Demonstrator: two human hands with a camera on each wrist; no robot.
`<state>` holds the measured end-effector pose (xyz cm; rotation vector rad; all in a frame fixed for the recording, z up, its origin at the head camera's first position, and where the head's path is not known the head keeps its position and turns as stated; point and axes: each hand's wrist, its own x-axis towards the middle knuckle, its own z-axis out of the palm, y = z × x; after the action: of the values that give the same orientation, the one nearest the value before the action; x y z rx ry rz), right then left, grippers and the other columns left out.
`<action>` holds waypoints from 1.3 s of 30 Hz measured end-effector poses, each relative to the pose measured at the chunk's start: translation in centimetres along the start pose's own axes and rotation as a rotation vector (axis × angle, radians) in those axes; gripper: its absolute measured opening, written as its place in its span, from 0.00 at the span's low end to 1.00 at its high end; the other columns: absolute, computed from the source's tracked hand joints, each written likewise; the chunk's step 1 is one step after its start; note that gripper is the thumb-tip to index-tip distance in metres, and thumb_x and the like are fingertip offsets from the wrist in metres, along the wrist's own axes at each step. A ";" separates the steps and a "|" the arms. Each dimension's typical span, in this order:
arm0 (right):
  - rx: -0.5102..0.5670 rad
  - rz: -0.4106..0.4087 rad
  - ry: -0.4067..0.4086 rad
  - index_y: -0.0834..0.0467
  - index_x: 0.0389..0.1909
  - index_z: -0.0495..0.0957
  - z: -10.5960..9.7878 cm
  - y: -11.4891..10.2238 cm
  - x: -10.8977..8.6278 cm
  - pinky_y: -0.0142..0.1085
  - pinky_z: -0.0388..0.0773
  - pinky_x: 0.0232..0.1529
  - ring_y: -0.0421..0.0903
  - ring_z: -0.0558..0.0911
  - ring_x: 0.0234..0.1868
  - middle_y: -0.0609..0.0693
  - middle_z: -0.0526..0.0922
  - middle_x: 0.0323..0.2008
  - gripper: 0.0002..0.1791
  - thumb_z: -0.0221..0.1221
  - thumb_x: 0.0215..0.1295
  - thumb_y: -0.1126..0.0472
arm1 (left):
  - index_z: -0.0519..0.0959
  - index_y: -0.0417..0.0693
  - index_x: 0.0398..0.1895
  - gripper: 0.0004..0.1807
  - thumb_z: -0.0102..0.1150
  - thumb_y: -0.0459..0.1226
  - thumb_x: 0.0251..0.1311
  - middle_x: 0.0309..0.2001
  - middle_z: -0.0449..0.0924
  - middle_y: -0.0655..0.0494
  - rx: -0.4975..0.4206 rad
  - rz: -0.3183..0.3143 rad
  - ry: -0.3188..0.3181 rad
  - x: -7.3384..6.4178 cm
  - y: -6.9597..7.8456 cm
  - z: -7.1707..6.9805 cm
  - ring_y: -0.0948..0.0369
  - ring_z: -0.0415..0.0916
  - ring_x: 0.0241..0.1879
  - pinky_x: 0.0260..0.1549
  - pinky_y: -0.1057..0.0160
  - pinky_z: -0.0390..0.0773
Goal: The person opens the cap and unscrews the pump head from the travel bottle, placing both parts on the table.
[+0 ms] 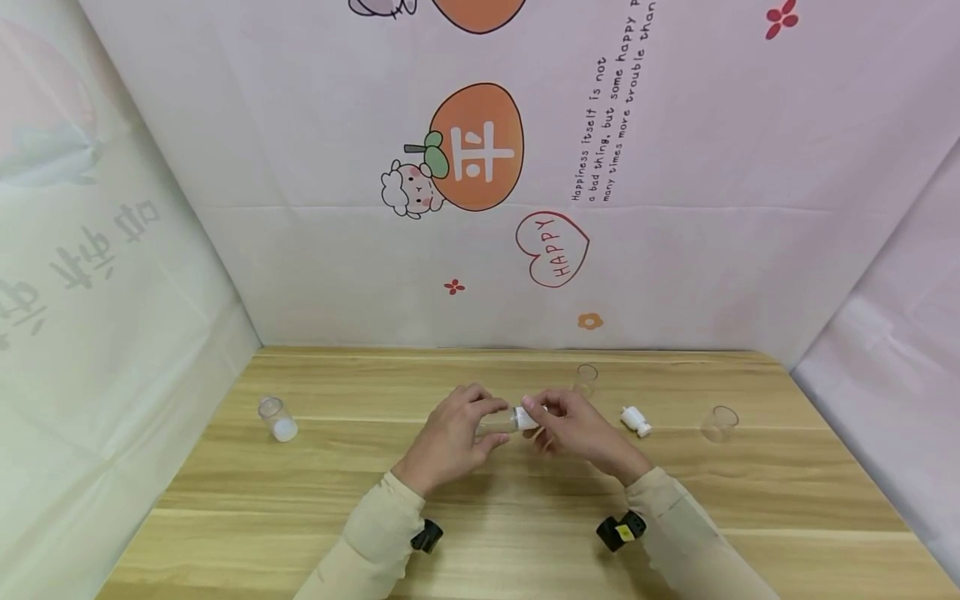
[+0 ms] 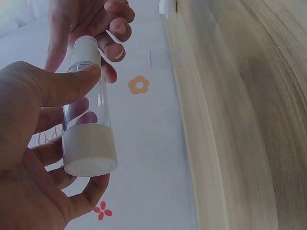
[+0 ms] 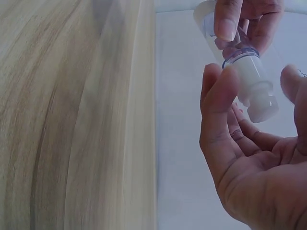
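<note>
My left hand (image 1: pixel 453 437) holds a clear bottle (image 2: pixel 103 103) with a white base, thumb on one side and fingers behind it. The bottle lies nearly sideways above the table in the head view. On its neck sits a white pump top (image 3: pixel 252 76), pointing toward my right hand (image 1: pixel 581 433). The right hand's fingers curl around the pump top, with a fingertip at its collar in the right wrist view. Contact on the far side is hard to see.
On the wooden table (image 1: pixel 337 500), another clear bottle with a white bottom (image 1: pixel 277 418) stands at left. A loose white pump top (image 1: pixel 635 421) lies right of my hands. Clear caps stand behind them (image 1: pixel 587 379) and farther right (image 1: pixel 720 423). A printed cloth (image 1: pixel 337 275) hangs behind.
</note>
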<state>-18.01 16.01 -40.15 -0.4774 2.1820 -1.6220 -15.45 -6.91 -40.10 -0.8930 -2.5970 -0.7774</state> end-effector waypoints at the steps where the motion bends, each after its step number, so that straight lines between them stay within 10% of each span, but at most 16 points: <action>1: 0.010 0.009 -0.001 0.68 0.52 0.76 0.0 -0.1 0.0 0.48 0.85 0.35 0.63 0.84 0.35 0.65 0.83 0.37 0.28 0.53 0.78 0.44 | 0.85 0.44 0.52 0.20 0.75 0.41 0.58 0.45 0.81 0.55 0.011 0.007 0.007 0.0 0.0 0.0 0.57 0.75 0.44 0.40 0.58 0.78; 19: -0.053 -0.079 0.038 0.61 0.51 0.79 0.2 -0.3 0.1 0.54 0.83 0.44 0.56 0.81 0.42 0.58 0.81 0.43 0.16 0.67 0.68 0.57 | 0.84 0.43 0.54 0.20 0.72 0.40 0.61 0.46 0.80 0.56 -0.073 -0.047 -0.047 0.0 -0.3 -0.1 0.57 0.76 0.46 0.44 0.57 0.79; 26: -0.060 -0.132 0.023 0.60 0.53 0.79 0.1 -0.3 0.0 0.41 0.83 0.43 0.53 0.81 0.45 0.56 0.80 0.48 0.18 0.69 0.65 0.62 | 0.83 0.43 0.55 0.19 0.71 0.40 0.63 0.45 0.79 0.58 -0.161 -0.102 -0.072 -0.2 -0.3 -0.1 0.59 0.75 0.46 0.45 0.57 0.78; 39: -0.059 -0.029 0.017 0.65 0.57 0.75 0.0 -0.2 -0.2 0.52 0.84 0.40 0.64 0.84 0.40 0.64 0.82 0.42 0.24 0.57 0.76 0.48 | 0.84 0.44 0.54 0.20 0.73 0.40 0.60 0.45 0.80 0.56 -0.084 -0.059 -0.016 -0.3 -0.1 -0.1 0.59 0.75 0.46 0.43 0.58 0.78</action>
<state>-17.80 16.03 -39.97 -0.5167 2.2506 -1.5865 -15.28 -7.15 -40.18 -0.8531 -2.6323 -0.9052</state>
